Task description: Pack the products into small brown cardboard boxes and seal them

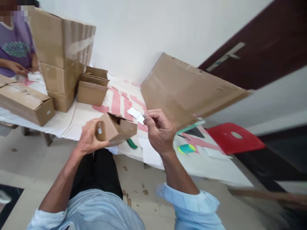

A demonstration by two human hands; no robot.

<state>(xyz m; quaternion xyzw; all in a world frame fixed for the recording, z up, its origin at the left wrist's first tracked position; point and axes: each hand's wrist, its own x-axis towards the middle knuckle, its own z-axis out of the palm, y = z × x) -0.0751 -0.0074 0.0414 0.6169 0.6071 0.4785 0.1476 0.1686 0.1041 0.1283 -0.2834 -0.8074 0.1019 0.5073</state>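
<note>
My left hand [90, 135] grips a small brown cardboard box [124, 129] by its near-left end, with the thumb below. The box is tilted above the table edge, and its top shows a dark gap between flaps. A small white label [99, 128] is on its end face. My right hand [159, 129] is closed in a pinch to the right of the box, apart from it. Something tiny shows at the fingertips, too small to name. A white paper slip [134, 113] appears right beside those fingertips; whether they hold it I cannot tell.
Stacked cartons [62, 64], a long box [26, 99] and open boxes [92, 91] stand left. A large cardboard sheet [187, 86] leans behind. A green object [131, 143], a teal-and-yellow roll [186, 149] and a red chair [237, 140] lie nearby. A co-worker [18, 48] is far left.
</note>
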